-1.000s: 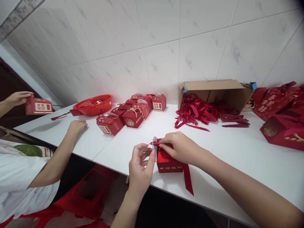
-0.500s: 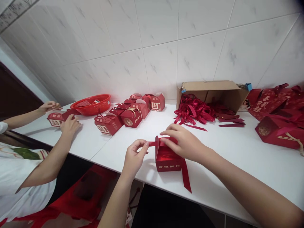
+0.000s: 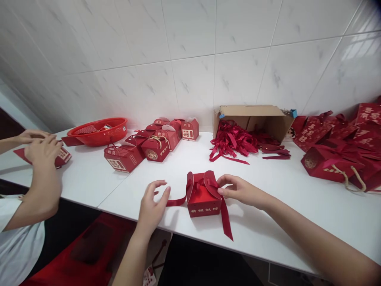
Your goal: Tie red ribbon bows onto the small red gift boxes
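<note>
A small red gift box with gold characters on its front stands on the white table before me. Its two rounded side flaps are raised, and a dark red ribbon passes through them. One ribbon end trails to the left, the other hangs down at the front right. My left hand is to the left of the box, thumb and fingers apart, close to the left ribbon end. At the right flap, my right hand has thumb and fingers closed on the flap's edge, where the ribbon comes through.
A cardboard box spills red ribbons at the back. Finished-looking red boxes cluster left of it, beside a red plastic basket. More red boxes stand far right. At far left, a co-worker's hands handle another box.
My left hand has let go of the ribbon and moved left. My right hand has shifted from above the box to its right flap. Both flaps now stand up. The co-worker's hands have come together.
</note>
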`<action>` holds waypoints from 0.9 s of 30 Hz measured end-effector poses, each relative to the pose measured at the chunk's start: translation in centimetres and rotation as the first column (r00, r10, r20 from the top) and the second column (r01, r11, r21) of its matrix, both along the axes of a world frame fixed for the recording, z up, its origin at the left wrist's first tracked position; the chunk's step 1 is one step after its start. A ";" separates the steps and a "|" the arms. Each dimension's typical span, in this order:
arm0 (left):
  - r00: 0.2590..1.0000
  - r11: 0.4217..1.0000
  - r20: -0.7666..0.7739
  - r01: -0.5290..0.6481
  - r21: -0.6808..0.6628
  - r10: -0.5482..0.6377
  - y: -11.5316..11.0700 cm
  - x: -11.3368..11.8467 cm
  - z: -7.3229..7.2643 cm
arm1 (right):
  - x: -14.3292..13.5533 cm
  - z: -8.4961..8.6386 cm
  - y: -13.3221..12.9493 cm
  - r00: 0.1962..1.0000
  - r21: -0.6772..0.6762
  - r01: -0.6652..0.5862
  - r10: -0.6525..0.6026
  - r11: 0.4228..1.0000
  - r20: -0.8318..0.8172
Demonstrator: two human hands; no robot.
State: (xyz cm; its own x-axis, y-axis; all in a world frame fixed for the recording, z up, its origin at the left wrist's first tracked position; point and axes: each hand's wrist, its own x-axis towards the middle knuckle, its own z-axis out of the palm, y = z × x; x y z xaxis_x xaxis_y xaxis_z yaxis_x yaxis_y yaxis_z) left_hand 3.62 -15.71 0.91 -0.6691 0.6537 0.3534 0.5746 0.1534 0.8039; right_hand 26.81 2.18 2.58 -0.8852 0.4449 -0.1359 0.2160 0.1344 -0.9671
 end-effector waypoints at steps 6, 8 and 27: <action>0.858 0.935 0.430 0.346 -0.080 -0.281 3.2 3.8 2.7 | -0.4 -1.2 0.0 0.998 -0.241 -0.015 -0.002 0.971 -0.070; 0.818 0.917 0.500 0.384 -0.108 -0.284 3.3 3.9 2.7 | -0.2 -1.4 0.2 0.996 -0.275 -0.029 0.006 0.961 -0.084; 0.728 0.905 0.573 0.422 0.056 -0.375 1.6 -0.2 3.4 | 5.1 1.2 5.2 0.999 -0.257 0.022 -0.031 0.966 -0.031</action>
